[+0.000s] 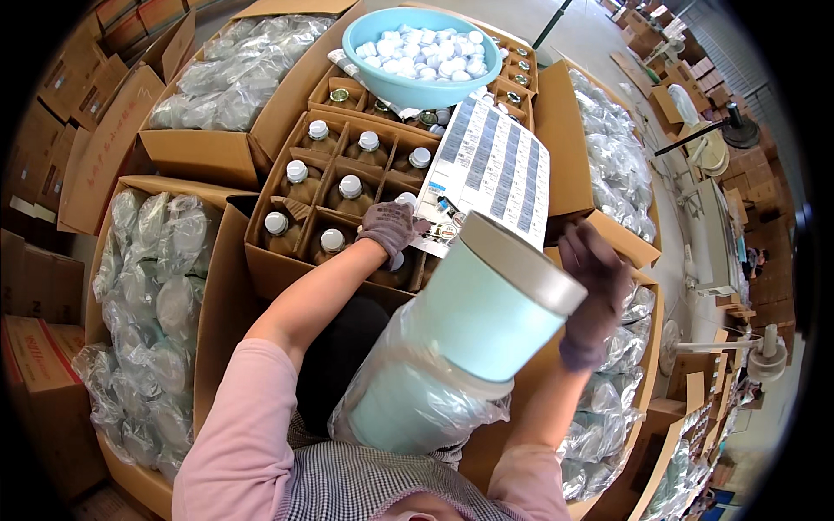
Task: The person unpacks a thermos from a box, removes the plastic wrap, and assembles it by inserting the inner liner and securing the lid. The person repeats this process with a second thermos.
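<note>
My left hand, in a dark grey-purple glove, is closed at the lower left corner of a sheet of printed stickers. What it pinches, if anything, is hidden. Tilted between my forearms is a large pale turquoise canister with a silvery metal end facing up. A clear plastic bag wraps its lower part. My right hand, gloved alike, is beside the canister's metal end, its fingers smeared by motion. Under the sheet stands a divided carton of brown bottles with white caps.
A light blue basin full of white caps rests on cartons at the back. Open cartons with plastic-wrapped canisters flank me on the left, and more wrapped ones on the right. A black-headed stand rises farther right.
</note>
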Demonstrator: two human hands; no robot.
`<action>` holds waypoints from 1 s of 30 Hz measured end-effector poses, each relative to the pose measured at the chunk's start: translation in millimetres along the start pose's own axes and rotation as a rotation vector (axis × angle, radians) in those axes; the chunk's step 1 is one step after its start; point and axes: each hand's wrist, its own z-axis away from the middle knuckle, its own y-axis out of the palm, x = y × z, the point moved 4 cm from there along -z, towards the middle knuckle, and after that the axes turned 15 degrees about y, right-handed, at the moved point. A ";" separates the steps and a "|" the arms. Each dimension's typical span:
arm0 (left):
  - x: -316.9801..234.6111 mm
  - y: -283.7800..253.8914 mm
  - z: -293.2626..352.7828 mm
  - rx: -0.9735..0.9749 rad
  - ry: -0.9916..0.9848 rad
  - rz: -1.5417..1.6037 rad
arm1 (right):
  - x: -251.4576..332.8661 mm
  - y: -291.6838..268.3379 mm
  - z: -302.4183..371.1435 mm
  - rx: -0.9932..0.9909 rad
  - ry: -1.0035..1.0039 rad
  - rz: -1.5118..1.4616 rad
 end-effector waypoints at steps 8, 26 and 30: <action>3.3 -13.3 -4.3 0.057 -0.156 -0.005 | -164.6 0.7 -15.7 0.402 0.386 1.559; -72.1 -104.5 183.2 -0.492 0.232 1.164 | 56.4 115.4 19.6 0.224 -0.151 1.022; -88.6 -106.9 214.9 -0.071 0.301 1.228 | 41.0 43.5 34.5 0.369 -0.348 0.256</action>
